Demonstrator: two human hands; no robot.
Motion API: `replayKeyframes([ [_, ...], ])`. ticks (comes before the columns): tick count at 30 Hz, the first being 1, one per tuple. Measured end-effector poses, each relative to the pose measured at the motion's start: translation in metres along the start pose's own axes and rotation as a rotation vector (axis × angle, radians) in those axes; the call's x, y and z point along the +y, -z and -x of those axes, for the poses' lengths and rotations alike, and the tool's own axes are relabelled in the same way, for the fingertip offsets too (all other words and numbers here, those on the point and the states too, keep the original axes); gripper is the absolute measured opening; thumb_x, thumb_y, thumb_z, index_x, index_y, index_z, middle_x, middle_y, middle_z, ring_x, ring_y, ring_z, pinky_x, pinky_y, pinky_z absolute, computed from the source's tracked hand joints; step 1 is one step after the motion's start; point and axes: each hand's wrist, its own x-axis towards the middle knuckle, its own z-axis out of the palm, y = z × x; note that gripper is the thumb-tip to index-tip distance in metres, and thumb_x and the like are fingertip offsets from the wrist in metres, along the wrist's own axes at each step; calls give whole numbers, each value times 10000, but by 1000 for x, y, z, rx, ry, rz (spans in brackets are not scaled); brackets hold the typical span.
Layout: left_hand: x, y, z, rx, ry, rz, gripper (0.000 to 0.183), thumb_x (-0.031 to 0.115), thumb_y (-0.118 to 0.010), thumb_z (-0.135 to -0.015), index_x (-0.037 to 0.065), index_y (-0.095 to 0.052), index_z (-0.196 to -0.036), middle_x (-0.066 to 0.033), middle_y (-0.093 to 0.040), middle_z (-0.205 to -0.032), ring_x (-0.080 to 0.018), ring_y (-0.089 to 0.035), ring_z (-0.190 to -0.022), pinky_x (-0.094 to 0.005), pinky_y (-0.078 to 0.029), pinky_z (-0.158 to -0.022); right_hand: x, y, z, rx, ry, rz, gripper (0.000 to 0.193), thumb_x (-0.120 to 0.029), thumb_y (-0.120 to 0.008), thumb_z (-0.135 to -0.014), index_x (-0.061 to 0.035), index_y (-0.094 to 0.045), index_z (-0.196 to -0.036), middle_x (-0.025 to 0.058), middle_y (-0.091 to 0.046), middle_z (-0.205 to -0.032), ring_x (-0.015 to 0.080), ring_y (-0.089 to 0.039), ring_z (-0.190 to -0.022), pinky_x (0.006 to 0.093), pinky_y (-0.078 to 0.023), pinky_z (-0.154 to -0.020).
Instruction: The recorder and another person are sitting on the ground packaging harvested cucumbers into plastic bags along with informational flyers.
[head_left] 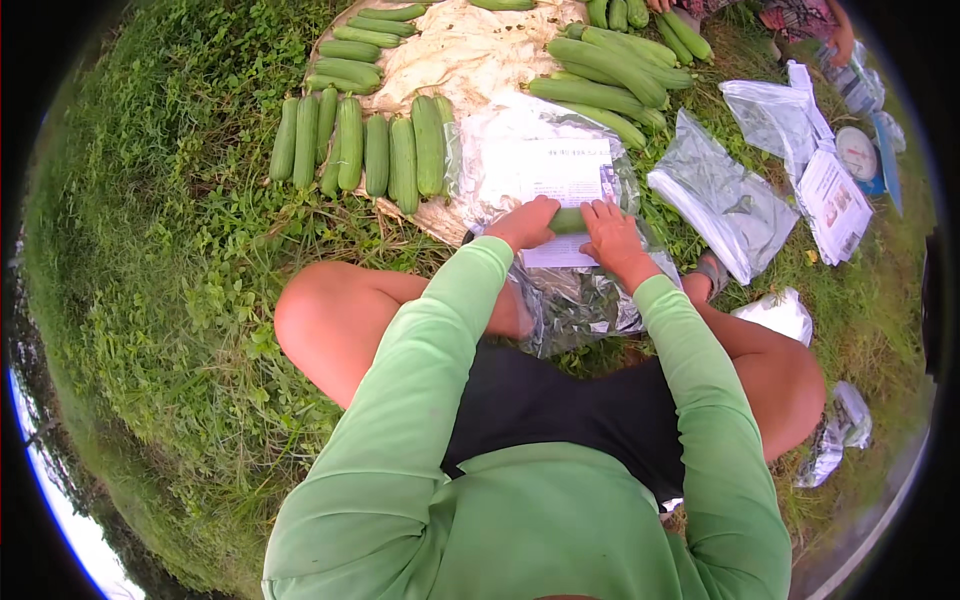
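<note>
A green zucchini (568, 221) lies crosswise on a white printed sheet (562, 258) in front of me. My left hand (528, 223) is closed round its left end. The fingers of my right hand (612, 238) are bent over its right end, and some of them lie pressed against it. Under the sheet is a clear plastic bag (590, 308), which spreads toward my lap and up past the sheet's far edge. The undersides of my fingers are hidden.
Zucchinis (403, 165) lie in rows round a pale cloth (450, 45). At right are clear plastic bags (725, 190), printed sheets (832, 205), a round-dial scale (856, 153) and crumpled plastic (838, 440). Another person's hand (842, 42) shows at top right. Grass (180, 250) surrounds everything.
</note>
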Motion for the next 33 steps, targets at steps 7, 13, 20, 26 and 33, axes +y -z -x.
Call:
replayKeyframes([
  [7, 28, -7, 30, 381, -139, -219, 393, 180, -826, -846, 66, -646, -1176, -154, -648, -1163, -411, -645, -1087, -505, -541, -913, 29, -41, -4, -27, -7, 87, 446, -318, -833, -843, -171, -678, -1235, 84, -656, -1226, 333, -614, -1253, 536, -536, -915],
  [13, 10, -36, 54, 114, -282, -447, 271, 229, -811, -837, 87, -656, -1008, -118, -667, -1045, -361, -693, -958, -472, -587, -800, 42, -44, -11, -108, -71, -127, 369, -257, -809, -881, -124, -667, -1195, 124, -683, -1208, 361, -657, -1191, 526, -557, -950],
  [20, 15, -53, 40, 162, -221, -580, 99, 84, -640, -874, 73, -671, -967, -105, -669, -1022, -317, -708, -966, -440, -603, -803, 50, -23, -16, -164, -220, -346, 392, -206, -808, -908, -57, -630, -1224, 214, -657, -1257, 434, -634, -1195, 508, -527, -1032],
  [26, 30, -49, 26, 218, -229, -599, 107, 105, -645, -877, 79, -683, -973, -99, -684, -1030, -306, -707, -979, -443, -604, -791, 56, -23, -7, -143, -271, -294, 480, -257, -829, -888, -53, -592, -1252, 211, -640, -1286, 425, -663, -1178, 517, -561, -984],
  [33, 23, -43, 23, 158, -224, -665, 108, 137, -672, -869, 104, -709, -965, -73, -707, -1017, -283, -701, -987, -430, -602, -796, 58, -23, -10, -124, -242, -316, 482, -264, -826, -883, -38, -592, -1239, 223, -640, -1296, 438, -673, -1152, 524, -558, -979],
])
